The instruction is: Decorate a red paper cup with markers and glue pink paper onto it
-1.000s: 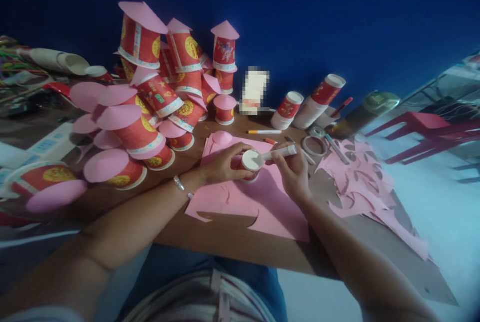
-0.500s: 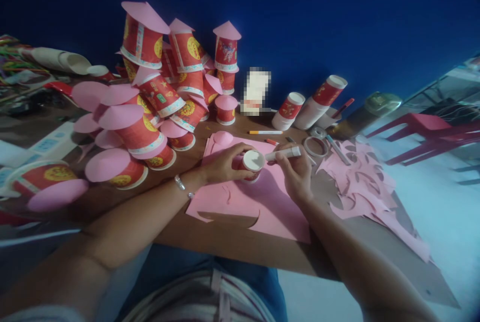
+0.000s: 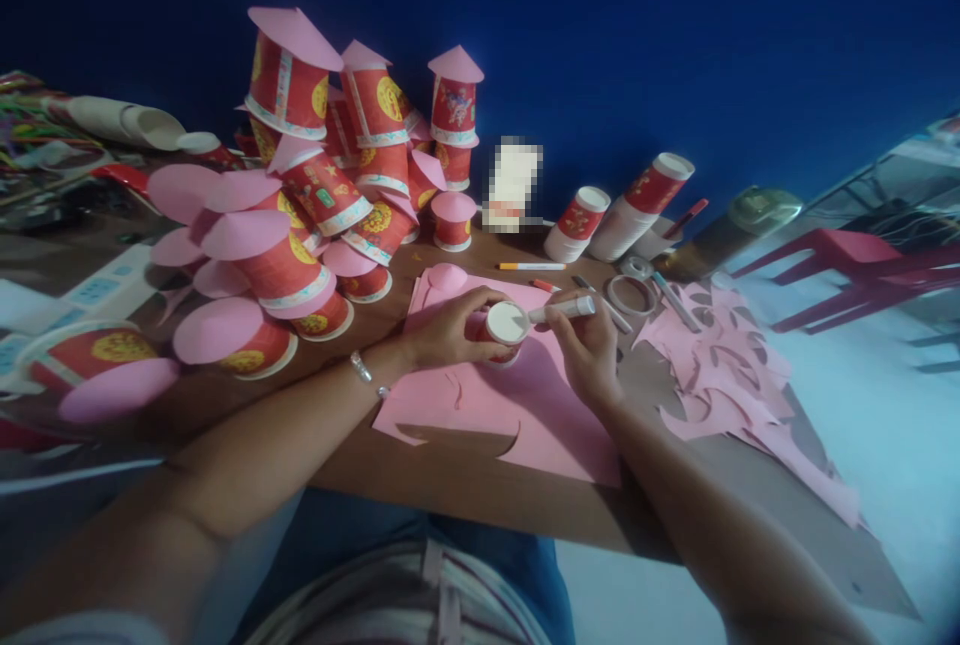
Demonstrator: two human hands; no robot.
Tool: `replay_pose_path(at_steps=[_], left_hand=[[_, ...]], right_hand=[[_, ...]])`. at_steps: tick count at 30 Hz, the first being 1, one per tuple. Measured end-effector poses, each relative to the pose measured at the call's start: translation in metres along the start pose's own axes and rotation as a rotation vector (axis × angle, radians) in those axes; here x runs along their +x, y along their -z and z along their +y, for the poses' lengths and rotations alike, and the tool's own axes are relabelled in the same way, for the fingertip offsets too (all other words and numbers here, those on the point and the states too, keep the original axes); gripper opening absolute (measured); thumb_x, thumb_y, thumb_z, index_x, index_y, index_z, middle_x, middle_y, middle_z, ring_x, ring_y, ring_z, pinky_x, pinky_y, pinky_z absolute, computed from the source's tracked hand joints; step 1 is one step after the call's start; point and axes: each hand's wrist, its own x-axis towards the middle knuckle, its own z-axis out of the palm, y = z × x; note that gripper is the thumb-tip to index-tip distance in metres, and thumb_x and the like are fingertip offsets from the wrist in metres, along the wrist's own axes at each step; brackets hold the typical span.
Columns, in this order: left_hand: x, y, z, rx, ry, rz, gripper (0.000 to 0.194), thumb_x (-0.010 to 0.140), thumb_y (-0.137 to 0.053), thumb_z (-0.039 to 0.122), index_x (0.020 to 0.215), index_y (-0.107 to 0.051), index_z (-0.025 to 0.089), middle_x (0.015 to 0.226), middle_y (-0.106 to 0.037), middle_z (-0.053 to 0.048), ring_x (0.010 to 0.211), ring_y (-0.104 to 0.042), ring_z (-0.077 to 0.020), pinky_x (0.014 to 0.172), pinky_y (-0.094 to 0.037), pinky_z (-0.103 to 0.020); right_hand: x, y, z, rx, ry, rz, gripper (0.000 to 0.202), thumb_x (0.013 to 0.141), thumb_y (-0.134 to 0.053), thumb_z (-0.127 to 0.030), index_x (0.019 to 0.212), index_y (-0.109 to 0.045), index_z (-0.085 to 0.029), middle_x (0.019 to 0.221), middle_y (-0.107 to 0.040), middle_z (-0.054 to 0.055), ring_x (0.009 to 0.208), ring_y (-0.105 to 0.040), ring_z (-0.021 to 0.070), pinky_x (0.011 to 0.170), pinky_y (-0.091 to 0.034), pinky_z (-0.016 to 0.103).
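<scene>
A small red paper cup [image 3: 507, 323] stands upside down on the pink paper, its round white base facing up. My left hand [image 3: 454, 327] is closed around the cup from the left, thumb behind and fingers in front. My right hand [image 3: 587, 350] grips a thick white tube [image 3: 574, 308], which looks like a glue tube. The tube lies nearly level, with its narrow end at the right edge of the cup's base. A grey wedge, perhaps shadow, shows on that base. Under both hands are pink paper sheets [image 3: 555, 425] with curved cut-outs.
Red cups with pink cone tops [image 3: 247, 235] are piled at the left. Behind stand stacked paper cups [image 3: 577, 223] and an orange pen [image 3: 532, 266]. To the right lie a tape roll [image 3: 630, 295] and pink paper scraps [image 3: 724, 355]. A red stool [image 3: 855, 247] stands beyond.
My right hand and the tube have shifted slightly left, bringing the narrow end to the cup's base. The dark patch on the base is smaller. My left hand keeps its hold.
</scene>
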Motion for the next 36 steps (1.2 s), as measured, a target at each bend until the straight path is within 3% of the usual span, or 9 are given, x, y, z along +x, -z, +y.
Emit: replay_pose_path(at_steps=[8,16,25,30,36], left_hand=[[0.002,-0.003,-0.001,0.042,-0.031,0.052,0.06,0.072,-0.095,0.033,0.123,-0.066,0.022,0.125,-0.075,-0.008,0.118,-0.072,-0.0283,0.105,-0.058,-0.046],[0.002,-0.004,-0.003,0.063,-0.044,0.079,0.061,0.072,-0.097,0.035,0.122,-0.065,0.022,0.124,-0.075,-0.008,0.116,-0.072,-0.0279,0.103,-0.058,-0.045],[0.003,-0.006,-0.017,0.263,-0.196,0.282,0.063,0.073,-0.097,0.037,0.123,-0.061,0.023,0.126,-0.073,-0.011,0.117,-0.071,-0.0281,0.101,-0.059,-0.045],[0.003,-0.006,-0.017,0.389,-0.256,0.323,0.064,0.074,-0.097,0.043,0.124,-0.06,0.023,0.126,-0.073,-0.012,0.121,-0.068,-0.0316,0.108,-0.056,-0.052],[0.003,-0.006,-0.019,0.439,-0.211,0.321,0.069,0.073,-0.098,0.049,0.124,-0.061,0.024,0.127,-0.072,-0.012,0.124,-0.066,-0.0335,0.112,-0.053,-0.055]], right_hand=[[-0.003,0.001,-0.004,-0.053,0.101,-0.03,0.022,0.103,-0.075,-0.044,0.101,-0.065,-0.025,0.096,-0.068,0.002,0.08,-0.067,0.0174,0.07,-0.061,0.033],[-0.001,-0.001,0.001,-0.046,0.023,-0.012,0.028,0.101,-0.075,-0.05,0.098,-0.064,-0.024,0.092,-0.068,0.001,0.074,-0.068,0.0151,0.067,-0.062,0.03],[0.004,0.001,0.017,0.038,-0.121,-0.017,0.039,0.096,-0.08,-0.057,0.095,-0.064,-0.022,0.082,-0.071,0.0,0.069,-0.067,0.0148,0.065,-0.062,0.031],[0.004,-0.001,0.015,0.107,-0.099,0.008,0.037,0.096,-0.081,-0.055,0.095,-0.064,-0.022,0.085,-0.073,0.001,0.071,-0.069,0.0147,0.066,-0.064,0.031],[-0.001,-0.004,0.002,0.077,-0.033,0.019,0.033,0.097,-0.08,-0.052,0.095,-0.065,-0.022,0.09,-0.07,0.001,0.071,-0.068,0.0146,0.065,-0.064,0.031]])
